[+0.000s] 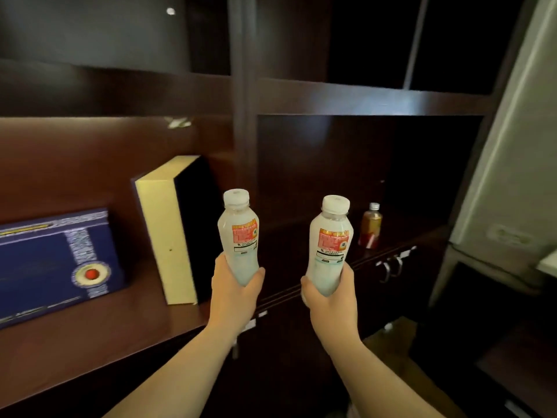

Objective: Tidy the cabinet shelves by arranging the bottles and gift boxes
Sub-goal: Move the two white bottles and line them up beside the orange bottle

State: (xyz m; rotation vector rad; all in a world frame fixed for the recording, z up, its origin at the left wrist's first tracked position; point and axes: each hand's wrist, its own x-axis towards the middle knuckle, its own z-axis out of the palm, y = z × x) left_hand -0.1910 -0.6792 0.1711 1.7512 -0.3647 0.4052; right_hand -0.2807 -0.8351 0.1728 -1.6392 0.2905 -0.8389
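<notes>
My left hand grips the lower part of a white bottle with a white cap and a red label, held upright in front of the cabinet's centre post. My right hand holds a second, matching white bottle the same way, in front of the right-hand shelf. On the left shelf a blue gift box with a red dot emblem lies at the far left. A cream and dark gift box stands upright beside it. A small amber bottle with a white cap stands alone on the right shelf.
The dark wooden cabinet has a vertical post between the two compartments and upper shelves above. Below the right shelf are cabinet doors with metal ring handles. A pale wall or panel borders the cabinet on the right.
</notes>
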